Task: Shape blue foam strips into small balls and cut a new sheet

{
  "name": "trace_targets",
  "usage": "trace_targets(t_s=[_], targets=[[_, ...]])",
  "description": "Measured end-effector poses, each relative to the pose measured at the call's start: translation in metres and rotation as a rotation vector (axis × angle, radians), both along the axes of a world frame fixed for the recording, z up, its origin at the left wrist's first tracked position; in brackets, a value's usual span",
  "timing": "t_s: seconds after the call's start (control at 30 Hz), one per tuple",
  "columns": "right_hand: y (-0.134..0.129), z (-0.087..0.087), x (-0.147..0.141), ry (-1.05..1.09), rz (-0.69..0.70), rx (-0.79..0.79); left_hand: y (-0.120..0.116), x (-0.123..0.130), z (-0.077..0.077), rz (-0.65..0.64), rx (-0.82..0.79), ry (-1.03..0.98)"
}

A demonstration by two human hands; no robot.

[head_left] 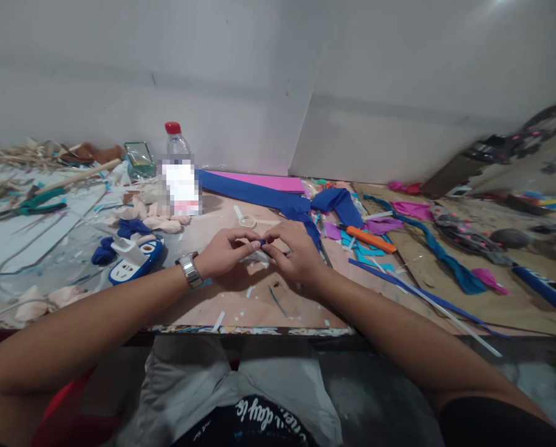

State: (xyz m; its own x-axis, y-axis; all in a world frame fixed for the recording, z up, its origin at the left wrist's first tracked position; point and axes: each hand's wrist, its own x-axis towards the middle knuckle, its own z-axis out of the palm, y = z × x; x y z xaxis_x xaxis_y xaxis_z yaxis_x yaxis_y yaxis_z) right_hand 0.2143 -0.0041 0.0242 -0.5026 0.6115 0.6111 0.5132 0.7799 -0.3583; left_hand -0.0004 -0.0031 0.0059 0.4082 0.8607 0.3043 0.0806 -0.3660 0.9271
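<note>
At the middle of the table, my left hand (pixel 227 251) and my right hand (pixel 298 253) meet fingertip to fingertip. Both are closed in a pinch on a small dark blue piece (pixel 262 243) that looks like cloth; the fingers cover most of it. Something whitish and thin (pixel 259 256) shows just below the fingertips, and I cannot tell if it is held. Behind the hands lies a cream-coloured ring of tape or band (pixel 247 221). A long blue cloth strip (pixel 254 191) runs across the table behind my right hand.
To the left are a blue-and-white power socket (pixel 135 261) with a plug, peach cloth pieces (pixel 161 222), green-handled pliers (pixel 42 203) and a red-capped bottle (pixel 178 146). On the right lie an orange utility knife (pixel 371 239), a teal strip (pixel 438 248) and a long white stick (pixel 445 313).
</note>
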Motion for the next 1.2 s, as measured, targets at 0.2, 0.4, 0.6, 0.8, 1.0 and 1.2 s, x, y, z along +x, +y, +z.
trace_targets(t_s=[0.2, 0.4, 0.6, 0.8, 1.0, 1.2], targets=[[0.0008, -0.0008, 0.0004, 0.043, -0.016, 0.001, 0.0020, 0.0000, -0.0054, 0.008, -0.108, -0.023], [0.0000, -0.0017, 0.0003, 0.057, -0.039, 0.003, 0.0004, 0.0008, -0.0022, 0.055, -0.129, -0.052], [-0.0013, -0.0012, -0.0003, 0.059, -0.010, -0.007, 0.0004, 0.0018, 0.0012, 0.053, -0.139, -0.074], [-0.0001, -0.0034, 0.0000, 0.070, -0.003, 0.013, 0.0012, 0.0013, 0.0021, 0.035, -0.165, -0.086], [0.0000, -0.0029, 0.0003, 0.071, -0.006, 0.010, 0.0002, 0.0008, 0.0002, 0.014, -0.139, -0.062], [-0.0016, -0.0017, -0.0007, 0.062, 0.001, -0.024, 0.0013, 0.0014, -0.0014, 0.010, -0.137, -0.097]])
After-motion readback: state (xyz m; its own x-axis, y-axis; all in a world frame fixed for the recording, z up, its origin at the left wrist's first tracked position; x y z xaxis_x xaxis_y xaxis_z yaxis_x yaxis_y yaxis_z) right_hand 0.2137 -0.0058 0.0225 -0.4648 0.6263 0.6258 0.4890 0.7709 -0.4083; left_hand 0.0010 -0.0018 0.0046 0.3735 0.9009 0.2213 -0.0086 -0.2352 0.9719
